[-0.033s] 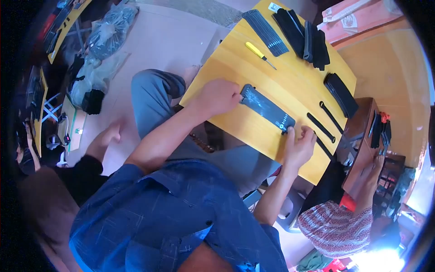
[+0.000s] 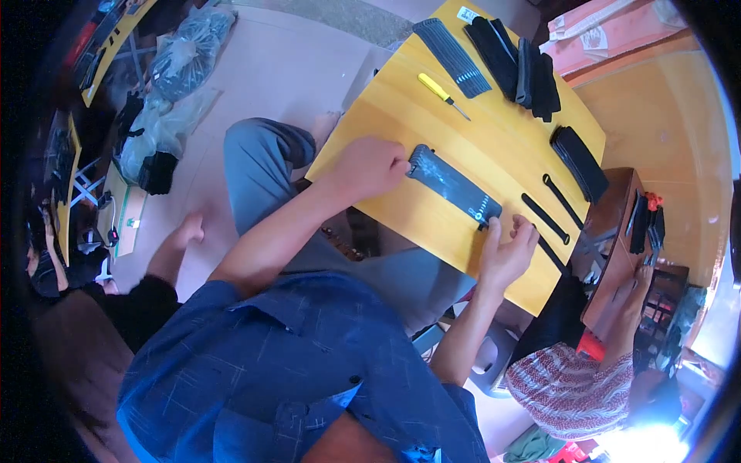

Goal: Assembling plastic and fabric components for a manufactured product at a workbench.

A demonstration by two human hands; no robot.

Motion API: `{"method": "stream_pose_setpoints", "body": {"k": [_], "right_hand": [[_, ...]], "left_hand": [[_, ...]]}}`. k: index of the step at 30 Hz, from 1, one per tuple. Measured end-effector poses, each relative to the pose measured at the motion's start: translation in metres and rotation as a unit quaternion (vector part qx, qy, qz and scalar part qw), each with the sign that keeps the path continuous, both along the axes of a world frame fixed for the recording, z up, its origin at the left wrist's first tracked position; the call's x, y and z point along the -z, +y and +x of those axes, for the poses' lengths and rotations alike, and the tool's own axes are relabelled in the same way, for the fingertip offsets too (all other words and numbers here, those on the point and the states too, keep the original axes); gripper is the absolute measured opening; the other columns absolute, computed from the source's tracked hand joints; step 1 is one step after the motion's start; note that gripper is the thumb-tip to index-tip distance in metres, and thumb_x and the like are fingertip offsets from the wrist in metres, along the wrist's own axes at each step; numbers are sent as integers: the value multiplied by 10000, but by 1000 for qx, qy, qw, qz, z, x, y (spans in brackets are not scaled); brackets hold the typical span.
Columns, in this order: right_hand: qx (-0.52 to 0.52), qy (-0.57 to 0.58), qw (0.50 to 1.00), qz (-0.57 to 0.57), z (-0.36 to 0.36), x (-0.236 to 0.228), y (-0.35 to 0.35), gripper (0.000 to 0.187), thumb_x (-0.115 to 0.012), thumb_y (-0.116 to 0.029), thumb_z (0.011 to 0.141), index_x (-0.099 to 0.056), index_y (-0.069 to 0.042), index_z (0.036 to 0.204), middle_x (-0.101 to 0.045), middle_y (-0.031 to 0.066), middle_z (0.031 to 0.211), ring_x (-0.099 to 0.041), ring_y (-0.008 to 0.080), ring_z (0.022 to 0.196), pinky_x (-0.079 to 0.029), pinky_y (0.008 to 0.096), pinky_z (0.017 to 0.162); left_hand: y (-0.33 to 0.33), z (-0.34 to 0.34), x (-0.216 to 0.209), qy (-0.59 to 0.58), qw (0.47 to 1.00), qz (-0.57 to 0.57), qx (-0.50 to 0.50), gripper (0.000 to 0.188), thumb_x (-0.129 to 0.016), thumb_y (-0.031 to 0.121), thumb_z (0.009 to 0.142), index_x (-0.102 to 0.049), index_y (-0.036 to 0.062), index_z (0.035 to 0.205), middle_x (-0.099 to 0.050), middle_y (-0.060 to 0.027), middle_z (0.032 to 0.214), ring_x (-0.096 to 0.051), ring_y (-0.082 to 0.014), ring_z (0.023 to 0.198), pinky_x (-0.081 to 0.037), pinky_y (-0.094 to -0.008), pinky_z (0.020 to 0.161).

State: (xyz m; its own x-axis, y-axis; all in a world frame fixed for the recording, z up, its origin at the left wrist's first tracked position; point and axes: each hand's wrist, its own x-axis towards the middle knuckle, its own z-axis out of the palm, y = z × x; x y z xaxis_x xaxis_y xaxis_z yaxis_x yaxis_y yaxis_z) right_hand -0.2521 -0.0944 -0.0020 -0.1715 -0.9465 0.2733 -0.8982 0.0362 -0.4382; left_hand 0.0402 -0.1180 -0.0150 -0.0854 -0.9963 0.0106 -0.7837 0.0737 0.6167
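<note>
A flat, dark grey pack of straps point(image 2: 450, 185), glossy and pale-printed near its right end, lies slantwise on the yellow table point(image 2: 370, 108). My left hand point(image 2: 369, 165) is closed at the pack's left end, its fingertips pinching the edge there. At the opposite end, the thumb of my right hand point(image 2: 508, 248) touches the near corner; its other fingers bend loosely over the tabletop, apart from the thumb. To the right lie black straps with a loop at one end, among them one strap point(image 2: 546, 219) and another point(image 2: 563, 199).
A yellow-handled screwdriver point(image 2: 437, 89) lies beyond the pack. Farther back are a similar grey pack point(image 2: 452, 58) and black bundles point(image 2: 494, 58); a black stack point(image 2: 579, 163) sits at the right edge. People work nearby on both sides, one in a patterned garment point(image 2: 571, 390).
</note>
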Motion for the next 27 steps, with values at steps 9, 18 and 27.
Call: {"method": "stream_pose_setpoints", "body": {"k": [9, 18, 27], "right_hand": [[-296, 78, 950, 58, 63, 15, 32, 717, -690, -285, 950, -411, -15, 1553, -320, 190, 1662, -249, 386, 1560, -210, 594, 1239], [-266, 119, 949, 121, 30, 25, 32, 888, -616, -509, 969, -259, -32, 1628, -193, 194, 1711, -172, 375, 1586, -172, 568, 1256], [-178, 149, 964, 131, -1, 33, 47, 911, -523, -617, 985, -241, -46, 1637, -170, 202, 1715, -167, 381, 1586, -163, 582, 1253]], "left_hand": [[57, -36, 7, -81, 958, -238, 138, 525, -573, 158, 927, -544, -13, 1423, -511, -176, 1522, -462, -362, 1437, -375, -499, 1168], [43, -29, 24, -85, 972, -84, 201, 847, -660, 433, 914, -343, 18, 1582, -278, -155, 1687, -204, -303, 1587, -211, -530, 1249], [40, -23, 19, -107, 968, -58, 218, 936, -675, 523, 903, -300, 24, 1601, -222, -140, 1711, -163, -292, 1597, -190, -519, 1261]]}}
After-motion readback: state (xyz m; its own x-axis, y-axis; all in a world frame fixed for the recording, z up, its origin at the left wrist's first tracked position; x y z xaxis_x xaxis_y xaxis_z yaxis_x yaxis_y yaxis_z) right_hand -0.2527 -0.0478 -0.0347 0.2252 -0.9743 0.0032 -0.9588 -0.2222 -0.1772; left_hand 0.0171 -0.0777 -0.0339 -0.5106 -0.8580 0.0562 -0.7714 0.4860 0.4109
